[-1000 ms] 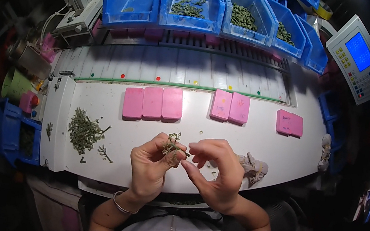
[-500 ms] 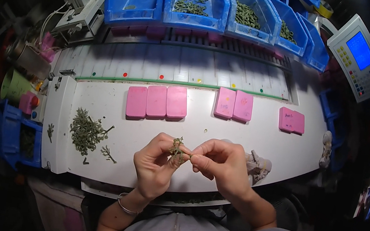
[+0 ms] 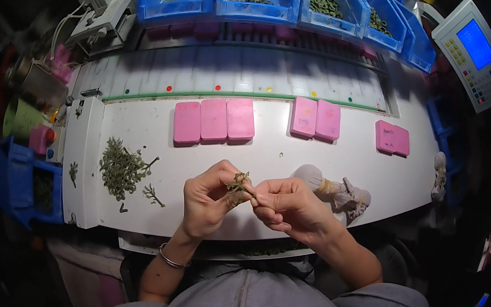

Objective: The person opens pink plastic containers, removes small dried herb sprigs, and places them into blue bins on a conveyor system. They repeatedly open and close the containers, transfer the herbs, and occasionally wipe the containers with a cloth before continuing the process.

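Over the white worktop, near its front edge, a small green branched sprig (image 3: 237, 183) is held between both hands. My left hand (image 3: 206, 201) pinches it with thumb and fingertips; its branches stick out above the fingers. Against its right end, my right hand (image 3: 288, 205) has thumb and index finger pinched together, fingertips meeting those of the left. Left of my hands lies a heap of similar green sprigs (image 3: 121, 169), with one loose sprig (image 3: 154, 194) beside it. Just behind my right hand rests a tied whitish cloth bundle (image 3: 336, 190).
Pink rectangular blocks (image 3: 214, 120) stand in groups across the worktop (image 3: 150, 159). Behind them runs a pale panel with coloured dots (image 3: 243, 78). Blue bins (image 3: 256, 10), some holding green pieces, line the back. A keypad with a blue screen (image 3: 476, 51) is at the far right.
The view has shifted, so the worktop sits higher in it and more of the cloth bundle shows. My right fingers have rolled slightly on the sprig; both hands keep their pinch.
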A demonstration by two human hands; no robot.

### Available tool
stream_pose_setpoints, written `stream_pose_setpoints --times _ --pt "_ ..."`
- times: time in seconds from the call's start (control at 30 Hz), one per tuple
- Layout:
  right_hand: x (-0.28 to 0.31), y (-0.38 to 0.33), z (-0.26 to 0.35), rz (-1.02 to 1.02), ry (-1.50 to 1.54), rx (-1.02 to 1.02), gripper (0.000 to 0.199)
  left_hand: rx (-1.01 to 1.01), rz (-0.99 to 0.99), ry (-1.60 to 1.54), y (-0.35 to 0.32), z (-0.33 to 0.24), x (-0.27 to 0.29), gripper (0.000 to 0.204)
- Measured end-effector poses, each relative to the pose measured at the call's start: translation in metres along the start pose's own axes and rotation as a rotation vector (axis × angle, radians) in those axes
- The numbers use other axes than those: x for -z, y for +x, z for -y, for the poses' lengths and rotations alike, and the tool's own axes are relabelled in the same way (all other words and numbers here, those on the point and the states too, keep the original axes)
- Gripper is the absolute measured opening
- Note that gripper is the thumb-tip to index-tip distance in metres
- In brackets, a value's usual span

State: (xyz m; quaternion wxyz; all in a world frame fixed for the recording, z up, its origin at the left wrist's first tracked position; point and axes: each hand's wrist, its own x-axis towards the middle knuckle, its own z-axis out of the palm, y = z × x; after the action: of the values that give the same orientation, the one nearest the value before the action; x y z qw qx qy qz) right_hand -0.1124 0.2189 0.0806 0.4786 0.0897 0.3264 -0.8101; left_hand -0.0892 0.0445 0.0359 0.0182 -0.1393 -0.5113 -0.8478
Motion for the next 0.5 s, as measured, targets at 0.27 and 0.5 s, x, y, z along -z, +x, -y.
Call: stream_pose_setpoints --times 0.27,0.5 --pt "-0.003 -0.009 -0.004 -0.161 -0.311 0.102 0.017 0.071 -0.032 -0.165 -0.006 0.001 -0.003 0.008" --pt "-0.019 -0.004 0.004 -0.300 -0.655 0.318 0.017 0.041 -0.177 0.317 -0.001 -0.007 -0.005 0.008"
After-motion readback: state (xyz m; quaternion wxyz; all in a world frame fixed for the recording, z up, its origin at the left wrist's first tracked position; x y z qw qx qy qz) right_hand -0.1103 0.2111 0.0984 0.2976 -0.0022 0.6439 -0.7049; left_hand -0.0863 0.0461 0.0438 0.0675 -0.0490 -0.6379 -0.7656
